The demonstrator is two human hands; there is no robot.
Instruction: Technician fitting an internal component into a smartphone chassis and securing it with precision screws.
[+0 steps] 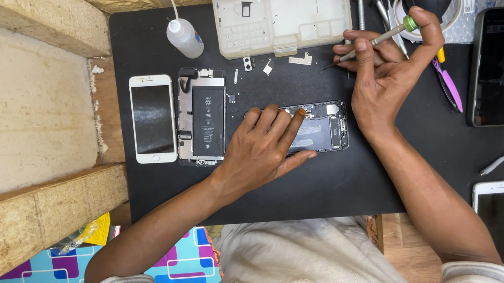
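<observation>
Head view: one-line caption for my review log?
Left hand steadies an opened phone on a black mat; right hand holds a screwdriver.

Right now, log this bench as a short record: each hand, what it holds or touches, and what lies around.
Left hand: pressed flat on an opened phone body, fingers spread over its left half.
Right hand: raised above the mat, holding a small screwdriver with a green cap; thumb on the cap.
Surface: black mat.
Left of the hands: opened phone with battery showing, white screen panel beside it.
Top: clear parts tray, small squeeze bottle, loose metal bits.
Right: dark phone, white phone.
</observation>
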